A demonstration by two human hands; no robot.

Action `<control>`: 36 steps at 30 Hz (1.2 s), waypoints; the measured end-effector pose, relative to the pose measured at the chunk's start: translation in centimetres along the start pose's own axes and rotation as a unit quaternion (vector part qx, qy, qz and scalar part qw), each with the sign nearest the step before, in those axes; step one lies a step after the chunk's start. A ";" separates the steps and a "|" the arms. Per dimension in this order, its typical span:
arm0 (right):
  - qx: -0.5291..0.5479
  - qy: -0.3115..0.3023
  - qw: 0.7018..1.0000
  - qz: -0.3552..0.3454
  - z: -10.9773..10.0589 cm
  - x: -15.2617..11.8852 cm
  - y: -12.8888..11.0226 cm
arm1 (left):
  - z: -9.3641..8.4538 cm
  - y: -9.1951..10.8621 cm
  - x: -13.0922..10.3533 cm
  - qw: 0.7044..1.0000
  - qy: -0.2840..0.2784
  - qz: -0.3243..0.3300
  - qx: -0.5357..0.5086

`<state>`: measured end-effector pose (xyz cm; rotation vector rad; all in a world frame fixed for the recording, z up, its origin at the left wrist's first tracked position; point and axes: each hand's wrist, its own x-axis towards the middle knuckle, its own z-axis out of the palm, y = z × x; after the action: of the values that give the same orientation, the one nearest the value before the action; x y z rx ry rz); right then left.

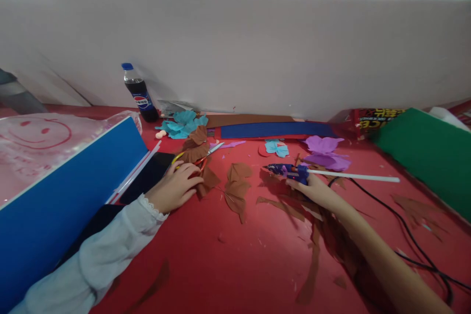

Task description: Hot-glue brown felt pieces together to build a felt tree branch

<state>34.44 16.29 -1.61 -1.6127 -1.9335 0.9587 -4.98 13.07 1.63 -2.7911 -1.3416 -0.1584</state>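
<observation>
My left hand [177, 187] lies at the handles of the scissors [215, 149], its fingers spread a little over them and over brown paper. Those scissors have yellow and red handles, and their blades point up and right. In my right hand [312, 187] is a dark blue glue gun [294, 171], nozzle to the left, with a long white glue stick out of its back. Between my hands sits a brown paper butterfly shape [236, 189]. Beyond them are a small light blue paper shape [276, 148] and purple paper petals [327, 152].
A cola bottle [140, 93] and teal paper [184, 124] stand back left. Blue board [66, 201] borders the left, green board [429, 157] the right. Brown scraps [311, 265] and a black cable [397, 216] cross the red table [221, 270]. A white partition [235, 49] rises behind.
</observation>
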 end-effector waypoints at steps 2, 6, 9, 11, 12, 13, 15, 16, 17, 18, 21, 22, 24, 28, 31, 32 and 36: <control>0.001 0.000 1.000 0.002 0.0 0.0 -0.1 | 0.1 -0.4 0.4 1.000 0.026 -0.012 -0.007; 0.001 0.005 1.000 -0.008 0.0 0.0 -0.2 | 0.5 -0.9 1.0 0.990 0.087 -0.089 -0.058; -0.006 0.005 1.000 -0.010 0.0 0.0 -0.2 | 0.8 -0.9 1.3 0.971 0.127 -0.144 -0.141; -0.009 0.005 1.000 -0.009 0.0 -0.1 -0.2 | 0.9 -1.0 1.4 0.959 0.138 -0.160 -0.187; -0.010 0.007 1.000 -0.008 -0.1 -0.1 -0.3 | 0.9 -1.0 1.4 0.956 0.138 -0.164 -0.200; -0.012 0.008 1.000 -0.008 -0.1 -0.1 -0.3 | 0.9 -1.1 1.4 0.953 0.140 -0.168 -0.209; -0.017 0.009 1.000 -0.008 -0.1 -0.1 -0.3 | 1.0 -1.3 1.5 0.948 0.151 -0.179 -0.217; -0.019 0.007 1.000 -0.009 -0.1 -0.1 -0.3 | 1.0 -1.3 1.5 0.945 0.157 -0.183 -0.220; -0.020 0.004 1.000 -0.009 -0.1 -0.1 -0.3 | 0.9 -1.4 1.5 0.943 0.162 -0.187 -0.223; -0.020 0.001 1.000 -0.009 -0.1 -0.1 -0.3 | 0.9 -1.4 1.5 0.941 0.164 -0.189 -0.226; -0.016 -0.001 1.000 -0.010 -0.1 -0.1 -0.2 | 0.7 -1.0 1.5 0.938 0.166 -0.192 -0.235; -0.014 0.000 1.000 -0.009 -0.1 -0.1 -0.2 | 0.5 -0.7 1.5 0.938 0.169 -0.191 -0.237; -0.012 -0.001 1.000 -0.008 -0.1 -0.1 -0.2 | 0.2 0.0 1.5 0.939 0.170 -0.181 -0.238; -0.007 -0.001 1.000 -0.007 0.0 -0.1 -0.2 | -0.3 1.0 1.8 0.929 0.195 -0.181 -0.259; -0.006 0.010 1.000 0.004 0.0 -0.1 -0.1 | -0.8 1.1 2.0 0.893 0.234 -0.225 -0.311; -0.005 0.013 1.000 0.005 0.0 -0.1 -0.1 | -1.0 1.0 2.0 0.877 0.245 -0.245 -0.334; 0.007 -0.001 1.000 0.002 0.0 0.0 0.1 | -1.7 0.1 2.3 0.763 0.313 -0.319 -0.467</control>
<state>34.50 16.26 -1.63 -1.6095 -1.9208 0.9734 -3.61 14.68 3.54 -2.1056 -2.2778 -2.0532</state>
